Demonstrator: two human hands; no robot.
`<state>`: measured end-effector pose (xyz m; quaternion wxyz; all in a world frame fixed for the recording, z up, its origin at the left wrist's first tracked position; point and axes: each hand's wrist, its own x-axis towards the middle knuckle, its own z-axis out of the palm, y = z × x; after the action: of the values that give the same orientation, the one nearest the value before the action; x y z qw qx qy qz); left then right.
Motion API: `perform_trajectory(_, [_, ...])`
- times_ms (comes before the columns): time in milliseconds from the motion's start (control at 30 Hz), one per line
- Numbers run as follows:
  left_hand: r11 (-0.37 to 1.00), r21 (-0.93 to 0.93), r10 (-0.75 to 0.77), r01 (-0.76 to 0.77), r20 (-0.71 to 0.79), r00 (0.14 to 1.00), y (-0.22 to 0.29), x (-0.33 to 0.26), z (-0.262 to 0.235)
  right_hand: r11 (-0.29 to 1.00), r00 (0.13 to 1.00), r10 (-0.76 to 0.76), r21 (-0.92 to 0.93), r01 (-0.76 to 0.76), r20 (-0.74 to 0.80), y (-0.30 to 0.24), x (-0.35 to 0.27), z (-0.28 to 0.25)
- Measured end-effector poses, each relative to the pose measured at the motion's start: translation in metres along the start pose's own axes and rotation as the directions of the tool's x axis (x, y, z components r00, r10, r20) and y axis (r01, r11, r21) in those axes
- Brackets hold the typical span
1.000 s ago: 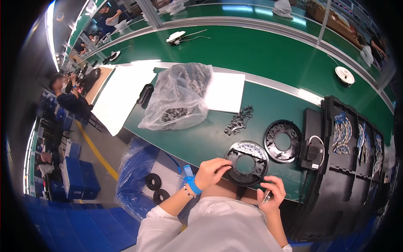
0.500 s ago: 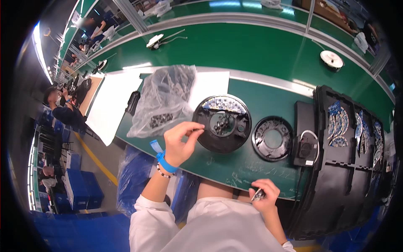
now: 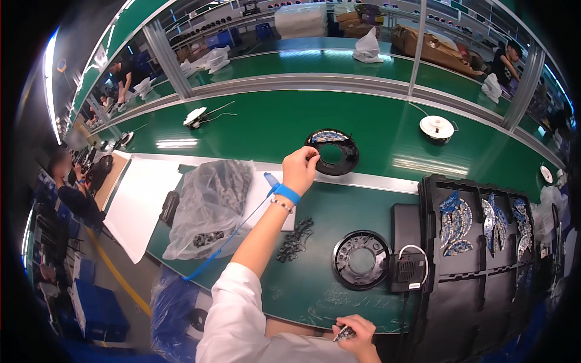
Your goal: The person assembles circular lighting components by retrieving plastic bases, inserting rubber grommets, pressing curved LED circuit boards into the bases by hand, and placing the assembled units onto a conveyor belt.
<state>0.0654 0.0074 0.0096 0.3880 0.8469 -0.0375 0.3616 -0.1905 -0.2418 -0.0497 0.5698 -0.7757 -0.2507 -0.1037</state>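
My left hand, with a blue strap on its wrist, is stretched far forward. Its thumb and fingers pinch the left rim of a black ring-shaped housing. That housing has a curved blue circuit board along its far side and sits over the near edge of the green conveyor; whether it rests there I cannot tell. Near the table's front edge my right hand is closed around a small dark, silvery thing, mostly hidden by the fingers. A second black ring housing lies on the table, ahead of that hand.
Small black parts lie loose beside a clear plastic bag. At right stand a black device with a white cable and a black tray bearing curved circuit boards. White round units sit on the conveyor. Other people work farther off.
My left hand has carried the ring housing forward from the table to the conveyor edge, uncovering the small black parts. The view has tilted up. My right hand stays closed near the front edge.
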Motion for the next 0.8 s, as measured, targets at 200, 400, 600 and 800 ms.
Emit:
perform_trajectory(200, [0.990, 0.052, -0.133, 0.135, -0.029, 0.991, -0.048, 0.020, 0.057, 0.984, 0.987, 0.154, 0.079, -0.157, 0.044, -0.008, -0.011, 0.000])
perform_trajectory(400, [0.941, 0.057, -0.336, 0.333, 0.065, 0.940, -0.082, 0.016, 0.066, 0.995, 0.995, 0.098, 0.036, -0.097, -0.035, -0.007, -0.007, 0.001])
perform_trajectory(600, [0.908, 0.341, 0.169, -0.244, 0.235, 0.957, 0.046, -0.012, 0.019, 1.000, 0.999, -0.011, 0.007, 0.012, -0.051, -0.001, 0.004, -0.002])
perform_trajectory(800, [0.927, 0.324, -0.144, -0.189, 0.772, 0.619, 0.094, -0.103, -0.020, 0.998, 0.996, -0.049, -0.036, 0.047, -0.076, 0.004, 0.002, 0.007])
